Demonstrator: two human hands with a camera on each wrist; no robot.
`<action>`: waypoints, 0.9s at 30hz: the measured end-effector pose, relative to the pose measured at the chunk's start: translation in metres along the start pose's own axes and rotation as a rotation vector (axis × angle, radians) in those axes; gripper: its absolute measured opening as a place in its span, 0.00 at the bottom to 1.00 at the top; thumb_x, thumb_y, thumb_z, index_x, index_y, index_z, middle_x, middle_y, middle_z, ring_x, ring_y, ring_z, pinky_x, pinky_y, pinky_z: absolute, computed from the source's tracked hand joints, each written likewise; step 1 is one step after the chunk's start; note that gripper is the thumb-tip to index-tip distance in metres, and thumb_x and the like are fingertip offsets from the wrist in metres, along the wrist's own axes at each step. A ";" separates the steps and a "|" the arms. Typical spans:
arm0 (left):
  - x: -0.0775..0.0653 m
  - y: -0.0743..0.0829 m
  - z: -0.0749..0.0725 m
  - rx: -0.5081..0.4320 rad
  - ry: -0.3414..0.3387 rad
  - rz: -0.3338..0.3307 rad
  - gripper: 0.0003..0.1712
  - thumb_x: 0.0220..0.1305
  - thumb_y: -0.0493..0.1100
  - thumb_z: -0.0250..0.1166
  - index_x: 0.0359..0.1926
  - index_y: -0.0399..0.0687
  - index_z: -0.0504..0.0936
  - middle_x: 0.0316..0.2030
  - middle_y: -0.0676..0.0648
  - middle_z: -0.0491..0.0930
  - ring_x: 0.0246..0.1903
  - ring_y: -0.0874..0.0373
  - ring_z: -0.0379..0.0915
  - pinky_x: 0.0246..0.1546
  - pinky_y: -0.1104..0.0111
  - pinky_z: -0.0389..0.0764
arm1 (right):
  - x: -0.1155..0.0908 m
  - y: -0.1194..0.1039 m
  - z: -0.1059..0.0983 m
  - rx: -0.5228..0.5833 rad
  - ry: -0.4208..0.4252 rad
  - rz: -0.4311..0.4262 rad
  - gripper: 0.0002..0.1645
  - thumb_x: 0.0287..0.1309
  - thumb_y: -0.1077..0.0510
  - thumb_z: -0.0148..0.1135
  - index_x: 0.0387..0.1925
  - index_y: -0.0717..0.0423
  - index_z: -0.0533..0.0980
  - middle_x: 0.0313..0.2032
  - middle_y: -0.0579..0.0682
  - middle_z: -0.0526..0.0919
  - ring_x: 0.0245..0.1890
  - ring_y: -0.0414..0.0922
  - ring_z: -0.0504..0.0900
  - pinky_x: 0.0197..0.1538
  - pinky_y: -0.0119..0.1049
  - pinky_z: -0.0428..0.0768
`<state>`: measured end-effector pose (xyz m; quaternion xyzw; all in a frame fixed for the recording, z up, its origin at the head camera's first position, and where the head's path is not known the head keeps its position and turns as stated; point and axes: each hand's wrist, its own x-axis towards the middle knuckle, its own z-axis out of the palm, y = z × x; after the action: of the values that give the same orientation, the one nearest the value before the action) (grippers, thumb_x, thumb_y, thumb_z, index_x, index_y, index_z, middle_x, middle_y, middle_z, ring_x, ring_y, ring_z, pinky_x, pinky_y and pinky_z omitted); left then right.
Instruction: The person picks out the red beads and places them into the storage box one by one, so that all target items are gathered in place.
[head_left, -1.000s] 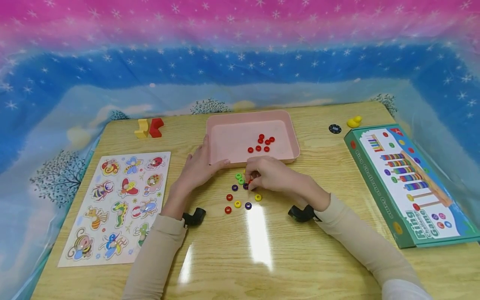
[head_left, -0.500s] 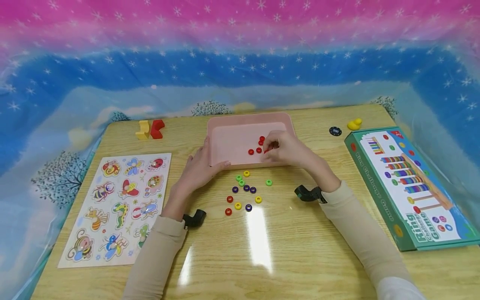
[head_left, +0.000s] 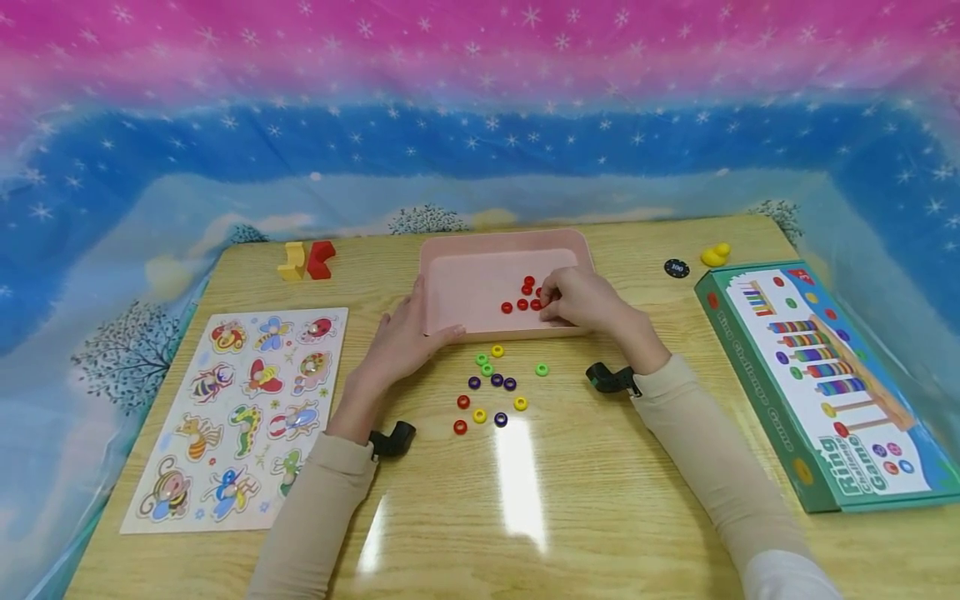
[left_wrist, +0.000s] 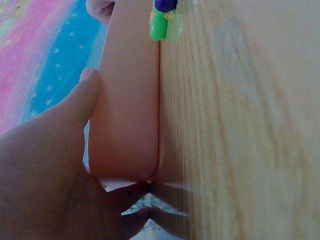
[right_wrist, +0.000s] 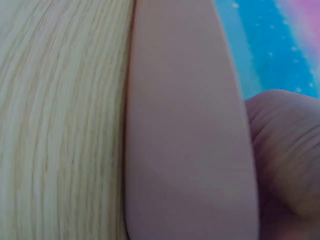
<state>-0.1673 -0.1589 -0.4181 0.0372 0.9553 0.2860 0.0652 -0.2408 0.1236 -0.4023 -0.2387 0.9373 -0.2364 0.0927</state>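
Observation:
In the head view a pink tray [head_left: 465, 287] holds several small red rings [head_left: 507, 307] in its right half. My left hand [head_left: 401, 333] grips its front left corner, thumb along the front rim and the other fingers at the left side. Curled over the tray's right part, my right hand [head_left: 581, 298] has thumb and finger pinched low at a red ring [head_left: 536, 305]; some rings there are hidden by it. In the left wrist view the thumb [left_wrist: 90, 92] rests on the rim. The tray wall [right_wrist: 190, 125] hides the right fingertips in the right wrist view.
Before the tray lie loose rings: red [head_left: 463, 402], yellow [head_left: 521, 403], green [head_left: 542, 369] and purple [head_left: 501, 420]. An insect puzzle board [head_left: 243, 417] lies left, a game box [head_left: 832, 383] right. Yellow [head_left: 292, 262] and red blocks [head_left: 320, 260], a black chip [head_left: 677, 267] and a duck [head_left: 716, 254] stand behind.
My right hand has moved from the loose rings up into the tray with a red ring, then slightly right among the rings there. My left hand stays at the tray corner.

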 end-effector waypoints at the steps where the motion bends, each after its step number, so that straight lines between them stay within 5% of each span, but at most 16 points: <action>1: 0.000 0.000 0.000 0.001 -0.001 0.001 0.64 0.48 0.80 0.50 0.72 0.55 0.27 0.72 0.44 0.48 0.72 0.48 0.44 0.69 0.43 0.42 | 0.001 0.000 0.001 -0.018 0.010 0.005 0.07 0.49 0.54 0.68 0.23 0.49 0.78 0.26 0.46 0.79 0.26 0.43 0.73 0.32 0.35 0.71; 15: -0.002 0.001 0.000 -0.012 -0.010 -0.005 0.64 0.49 0.79 0.51 0.72 0.57 0.25 0.73 0.43 0.46 0.72 0.48 0.43 0.69 0.44 0.40 | -0.005 -0.005 -0.006 0.063 0.084 -0.029 0.10 0.51 0.56 0.67 0.37 0.53 0.82 0.37 0.48 0.81 0.38 0.44 0.75 0.42 0.38 0.75; 27: -0.001 0.000 -0.001 -0.010 -0.007 0.008 0.63 0.50 0.78 0.52 0.72 0.56 0.26 0.72 0.43 0.48 0.72 0.47 0.43 0.68 0.42 0.41 | -0.038 -0.074 0.015 0.039 -0.106 -0.383 0.08 0.51 0.54 0.67 0.36 0.47 0.83 0.29 0.39 0.78 0.27 0.36 0.71 0.32 0.31 0.72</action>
<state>-0.1662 -0.1598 -0.4167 0.0418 0.9534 0.2910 0.0679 -0.1741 0.0788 -0.3767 -0.4227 0.8640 -0.2549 0.0998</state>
